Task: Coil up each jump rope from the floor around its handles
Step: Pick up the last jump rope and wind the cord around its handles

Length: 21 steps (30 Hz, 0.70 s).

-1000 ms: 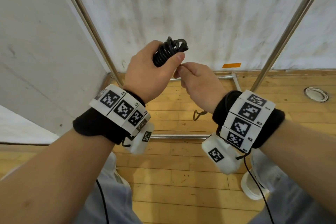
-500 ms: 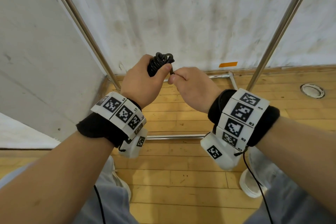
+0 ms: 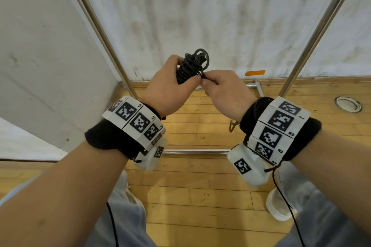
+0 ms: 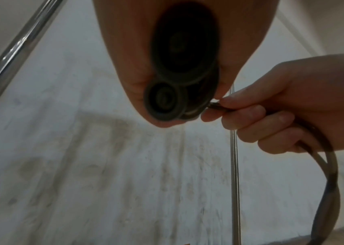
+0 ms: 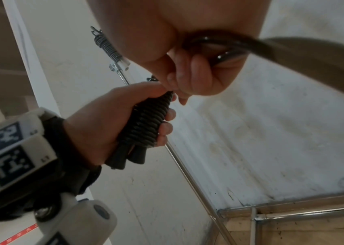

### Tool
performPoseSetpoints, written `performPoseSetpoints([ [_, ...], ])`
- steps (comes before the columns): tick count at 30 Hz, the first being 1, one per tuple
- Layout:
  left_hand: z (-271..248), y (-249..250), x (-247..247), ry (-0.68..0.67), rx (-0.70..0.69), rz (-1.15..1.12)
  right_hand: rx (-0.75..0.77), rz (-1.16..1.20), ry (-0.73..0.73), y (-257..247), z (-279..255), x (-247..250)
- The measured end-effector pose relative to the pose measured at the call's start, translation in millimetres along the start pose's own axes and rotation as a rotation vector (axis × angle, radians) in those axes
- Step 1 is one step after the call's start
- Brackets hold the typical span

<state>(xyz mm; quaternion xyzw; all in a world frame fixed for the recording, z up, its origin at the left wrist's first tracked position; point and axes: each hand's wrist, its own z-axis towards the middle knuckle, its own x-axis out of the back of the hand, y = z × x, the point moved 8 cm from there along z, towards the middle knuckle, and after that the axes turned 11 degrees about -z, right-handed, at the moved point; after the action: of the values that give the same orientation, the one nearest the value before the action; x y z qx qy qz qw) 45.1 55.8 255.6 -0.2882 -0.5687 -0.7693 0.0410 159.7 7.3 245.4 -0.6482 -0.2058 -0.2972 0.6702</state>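
A black jump rope (image 3: 187,68) is wound in tight turns around its two handles, held up in front of the wall. My left hand (image 3: 170,88) grips this bundle (image 5: 146,122) around its coiled middle; the handle ends (image 4: 164,99) point down past the palm. My right hand (image 3: 222,90) sits just right of it, touching the left thumb, and pinches the rope's loose tail (image 4: 217,106) right at the coil. The rest of the tail (image 4: 324,190) runs through the right fist and hangs down in a loop. A small loop (image 3: 202,59) sticks up above the bundle.
Two slanted metal poles (image 3: 96,26) (image 3: 319,32) of a frame rise on either side of my hands, with its base bars (image 3: 194,151) on the wooden floor. A round floor fitting (image 3: 348,104) lies at the right. My white shoes (image 3: 279,204) stand below.
Both hands dipped slightly, then came back up with the bundle. A wider loop now stands above the coil, and the right hand stays pinched on the tail beside the left thumb.
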Motion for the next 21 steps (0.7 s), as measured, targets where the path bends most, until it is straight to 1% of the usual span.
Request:
performPoseSetpoints([
  [3, -1, 0, -4, -0.045, 0.003, -0.011, -0.001, -0.003, -0.032, -2, -2, -5],
  [5, -2, 0, -3, -0.046, 0.003, -0.027, 0.001, -0.006, -0.047, -3, -3, -7],
  [9, 1, 1, 11, 0.071, -0.01, 0.006, 0.005, -0.015, -0.049, -3, -2, -5],
  [11, 3, 1, 14, 0.083, -0.005, 0.048, 0.016, -0.037, -0.027, -3, -3, -3],
  [14, 2, -2, 3, -0.015, 0.06, -0.029, 0.0, -0.076, 0.027, 2, -2, 1],
  [16, 1, -2, -4, -0.082, 0.074, -0.083, -0.012, -0.088, 0.046, 4, 0, 4],
  [18, 2, -3, -7, -0.119, 0.06, -0.026, -0.024, -0.091, 0.04, 6, 1, 5],
  [21, 2, -5, -7, -0.142, 0.042, 0.062, -0.037, -0.083, -0.008, 8, 0, 1],
])
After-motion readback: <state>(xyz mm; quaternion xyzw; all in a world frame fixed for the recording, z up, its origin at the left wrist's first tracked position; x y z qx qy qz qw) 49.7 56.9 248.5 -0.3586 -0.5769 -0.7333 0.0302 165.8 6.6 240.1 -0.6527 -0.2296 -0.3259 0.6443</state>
